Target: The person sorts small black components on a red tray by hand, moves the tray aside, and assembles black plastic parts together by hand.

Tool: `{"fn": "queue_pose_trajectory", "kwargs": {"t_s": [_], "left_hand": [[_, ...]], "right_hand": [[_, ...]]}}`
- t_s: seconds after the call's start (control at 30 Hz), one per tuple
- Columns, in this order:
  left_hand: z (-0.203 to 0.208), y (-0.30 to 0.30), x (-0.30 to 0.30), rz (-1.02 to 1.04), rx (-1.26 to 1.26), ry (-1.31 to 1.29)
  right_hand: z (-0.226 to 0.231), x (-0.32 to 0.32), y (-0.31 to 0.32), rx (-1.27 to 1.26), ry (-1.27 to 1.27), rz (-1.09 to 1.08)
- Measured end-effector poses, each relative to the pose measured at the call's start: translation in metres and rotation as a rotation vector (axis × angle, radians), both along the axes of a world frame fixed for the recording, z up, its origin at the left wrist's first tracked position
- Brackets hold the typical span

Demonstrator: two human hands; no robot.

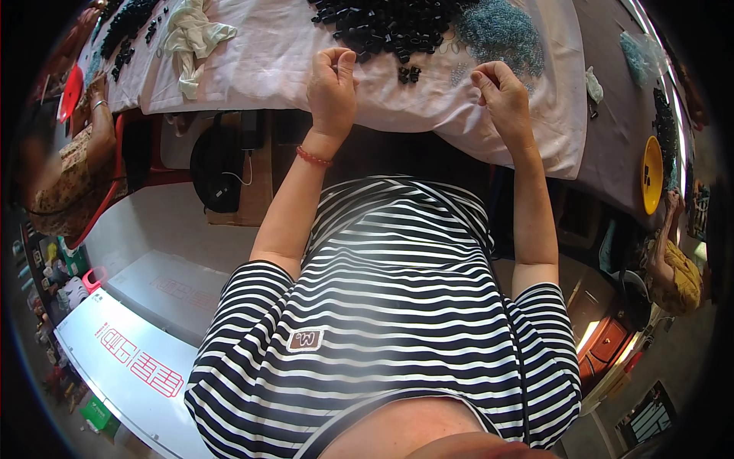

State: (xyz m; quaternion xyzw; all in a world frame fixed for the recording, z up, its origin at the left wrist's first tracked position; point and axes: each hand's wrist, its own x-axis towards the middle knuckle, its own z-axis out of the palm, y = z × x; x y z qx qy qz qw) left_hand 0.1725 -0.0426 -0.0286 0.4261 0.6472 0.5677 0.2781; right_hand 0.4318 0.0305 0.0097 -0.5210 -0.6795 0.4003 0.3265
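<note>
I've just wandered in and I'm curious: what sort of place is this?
Probably a small, informal workshop for handwork. Small black pieces are heaped beside a tangle of bluish bits on a cloth-covered table, and one person at the left and another person at the right are also near tabletops.

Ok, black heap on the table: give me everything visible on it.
The black heap is a loose, jumbled pile of many small, short, chunky pieces, slightly glossy, perhaps plastic. It lies on the pale pink cloth, its far side cut off by the picture's upper edge. A small clump sits at its near edge. On its right it meets the blue-grey heap. The left hand is by its near left edge; contact is unclear.
</note>
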Motion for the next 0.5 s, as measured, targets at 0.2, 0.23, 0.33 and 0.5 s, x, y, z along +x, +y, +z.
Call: {"fn": "queue_pose_trajectory", "kwargs": {"t_s": [0.2, 0.23, 0.33, 0.5], "left_hand": [[0.013, -0.015, 0.028, -0.177, 0.111, -0.421], [0.020, -0.021, 0.035, -0.252, 0.086, -0.581], [0.024, -0.031, 0.043, -0.519, -0.150, -1.082], [0.030, -0.041, 0.054, -0.610, -0.192, -1.343]], "right_hand": [[0.005, 0.000, -0.013, 0.101, -0.036, 0.050], [0.010, 0.001, -0.017, 0.086, -0.154, 0.066], [0.020, -0.002, -0.030, -0.048, 0.003, 0.089], [0.030, -0.017, -0.055, -0.001, 0.217, 0.171]]}}
